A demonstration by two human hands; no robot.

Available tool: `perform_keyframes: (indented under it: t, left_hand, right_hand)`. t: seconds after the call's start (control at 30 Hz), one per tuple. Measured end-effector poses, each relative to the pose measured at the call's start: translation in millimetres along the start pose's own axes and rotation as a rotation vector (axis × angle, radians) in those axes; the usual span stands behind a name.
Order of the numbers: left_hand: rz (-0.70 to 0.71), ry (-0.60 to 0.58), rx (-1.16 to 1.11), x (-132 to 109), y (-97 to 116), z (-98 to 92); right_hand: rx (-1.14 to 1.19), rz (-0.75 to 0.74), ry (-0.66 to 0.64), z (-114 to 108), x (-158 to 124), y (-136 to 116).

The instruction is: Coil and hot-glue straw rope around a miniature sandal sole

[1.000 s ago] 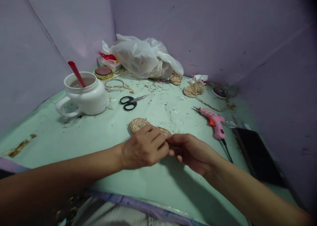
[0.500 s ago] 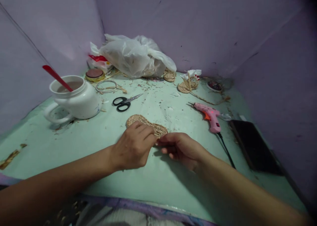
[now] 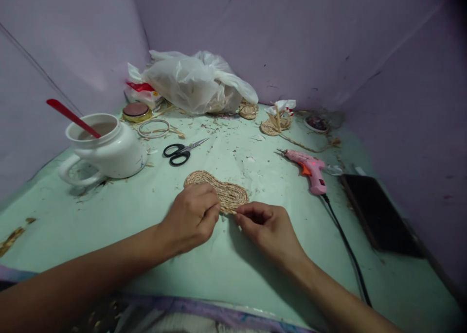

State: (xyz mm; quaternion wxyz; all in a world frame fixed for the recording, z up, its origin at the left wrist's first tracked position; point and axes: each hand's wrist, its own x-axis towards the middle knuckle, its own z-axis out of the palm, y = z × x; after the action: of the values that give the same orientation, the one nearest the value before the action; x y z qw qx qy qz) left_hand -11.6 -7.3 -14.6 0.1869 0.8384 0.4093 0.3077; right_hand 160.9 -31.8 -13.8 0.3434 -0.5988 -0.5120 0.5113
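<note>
A woven sole-shaped piece of coiled straw braid lies on the pale green table, narrow at its middle. My left hand is closed on its near left edge, with fingers curled and thumb pressed against them; it covers that part of the piece. My right hand pinches the near right edge between thumb and fingertips. Beyond the piece lie black-handled scissors, their blades pointing right and away. To the right, a pink glue gun rests on its side, its small red light glowing.
A white mug with a red-handled utensil stands left. At the back are a clear plastic bag, a round tin, metal rings and straw coils. A phone and the gun's black cord lie right.
My left hand has shifted left along the piece's edge, uncovering more of its middle. My right hand has turned and its fingers have closed into a pinch. The view has shifted slightly.
</note>
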Motion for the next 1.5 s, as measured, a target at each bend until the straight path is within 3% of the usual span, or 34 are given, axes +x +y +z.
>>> perform_keyframes:
  t: [0.13, 0.33, 0.67, 1.03, 1.23, 1.5]
  left_hand:
    - [-0.005, -0.005, 0.070, 4.3, -4.2, -0.3]
    - [0.093, -0.110, -0.028, 1.9, -9.0, -10.5]
    - [0.068, -0.004, 0.439, -3.0, 17.5, 12.2]
    - [0.057, -0.113, 0.252, 4.2, 0.0, 3.9]
    - [0.052, -0.155, 0.229, 7.1, -2.7, 1.4]
    - [0.050, -0.107, 0.114, 10.7, -9.6, -1.4]
  right_hand:
    - [-0.098, -0.116, -0.017, -3.2, -3.3, 9.7]
    - [-0.009, 0.021, -0.009, -2.5, 1.2, 5.7]
    - [-0.022, -0.015, 0.031, -1.8, 1.5, 6.1]
    - [-0.261, -0.102, 0.170, -4.7, -0.3, 13.3]
    - [-0.329, -0.152, 0.149, -7.0, -0.6, 12.3]
    - [-0.383, -0.182, 0.135, -6.1, 0.3, 11.4]
